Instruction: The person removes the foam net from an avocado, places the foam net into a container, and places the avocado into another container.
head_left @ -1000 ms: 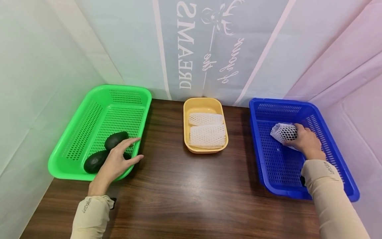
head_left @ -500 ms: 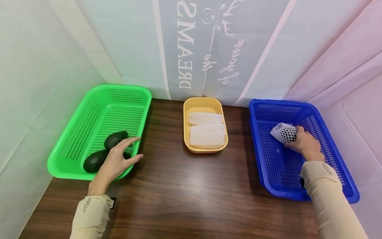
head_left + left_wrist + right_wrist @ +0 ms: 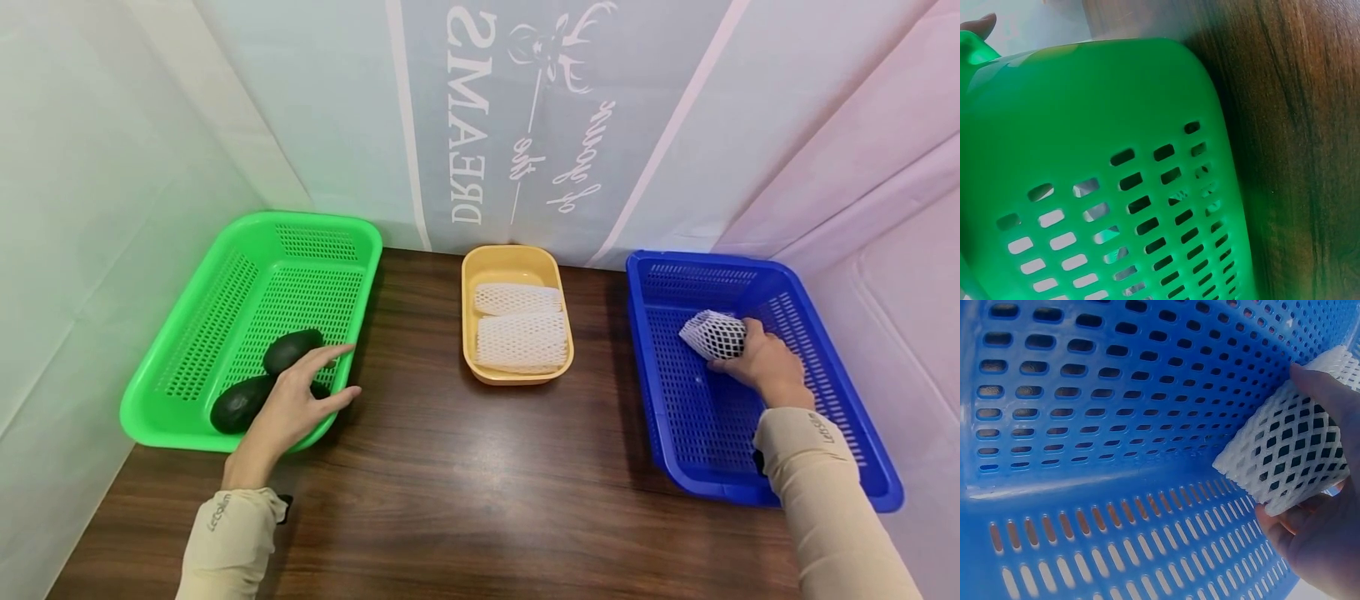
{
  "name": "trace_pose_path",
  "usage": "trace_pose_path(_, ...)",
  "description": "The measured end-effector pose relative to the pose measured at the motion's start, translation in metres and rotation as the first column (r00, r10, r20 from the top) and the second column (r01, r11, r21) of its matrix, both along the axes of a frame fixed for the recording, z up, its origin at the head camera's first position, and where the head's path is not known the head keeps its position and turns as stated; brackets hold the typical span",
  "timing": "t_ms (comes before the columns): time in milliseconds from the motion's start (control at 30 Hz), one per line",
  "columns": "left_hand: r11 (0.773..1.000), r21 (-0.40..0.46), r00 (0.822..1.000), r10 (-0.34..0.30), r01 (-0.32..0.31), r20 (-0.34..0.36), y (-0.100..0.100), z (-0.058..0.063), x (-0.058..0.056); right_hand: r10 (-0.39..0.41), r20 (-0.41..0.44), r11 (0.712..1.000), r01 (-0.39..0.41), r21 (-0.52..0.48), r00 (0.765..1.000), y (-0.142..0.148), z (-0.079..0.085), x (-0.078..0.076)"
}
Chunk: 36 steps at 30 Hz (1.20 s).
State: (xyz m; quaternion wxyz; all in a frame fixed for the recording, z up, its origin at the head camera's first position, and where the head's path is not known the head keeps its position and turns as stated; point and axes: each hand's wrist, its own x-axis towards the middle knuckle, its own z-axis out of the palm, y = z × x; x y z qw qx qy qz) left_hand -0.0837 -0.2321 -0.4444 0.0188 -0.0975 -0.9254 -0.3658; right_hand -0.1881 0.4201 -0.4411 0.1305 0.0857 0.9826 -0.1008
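In the head view my right hand (image 3: 768, 364) grips an avocado in a white foam net sleeve (image 3: 716, 335), down inside the blue basket (image 3: 660, 425). The right wrist view has the thumb and fingers on either side of the sleeve (image 3: 1294, 447), with dark skin showing through the mesh. My left hand (image 3: 292, 406) hangs over the near right rim of the green basket (image 3: 161, 367), thumb and fingers apart, holding nothing. Beside and beneath it lie dark avocados, one at the back (image 3: 291, 352), one at the front (image 3: 240, 407), and another mostly hidden by the hand.
Between the two baskets stands a yellow tray (image 3: 517, 379) with white foam net sleeves (image 3: 521, 342) lying in it. All three containers are on a dark wooden table (image 3: 480, 483). A printed cloth (image 3: 517, 108) hangs behind, and pale cloth walls flank both sides.
My right hand has shifted very slightly in the blue basket, still gripping the sleeved avocado. The left hand has stayed where it was.
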Motion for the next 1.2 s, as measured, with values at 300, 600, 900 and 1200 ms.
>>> trace_pose_path(300,1.0,-0.003,1.0,-0.003,0.003,-0.01,0.002,0.0,0.0,-0.031,0.005,0.999,0.031,-0.021,1.0,0.002,0.001,0.002)
trace_pose_path(600,1.0,-0.003,1.0,0.0,0.0,0.003,0.002,0.001,0.001,-0.016,-0.024,0.999,0.014,-0.044,1.0,-0.005,0.006,0.001)
trace_pose_path(900,1.0,-0.023,1.0,0.006,-0.005,0.014,0.002,0.003,0.001,-0.015,-0.071,0.998,0.01,-0.064,0.997,-0.013,0.014,0.001)
trace_pose_path(1200,0.999,-0.029,1.0,0.012,-0.012,-0.004,0.004,0.005,0.003,0.007,-0.141,0.998,-0.016,-0.062,0.99,-0.021,0.028,0.002)
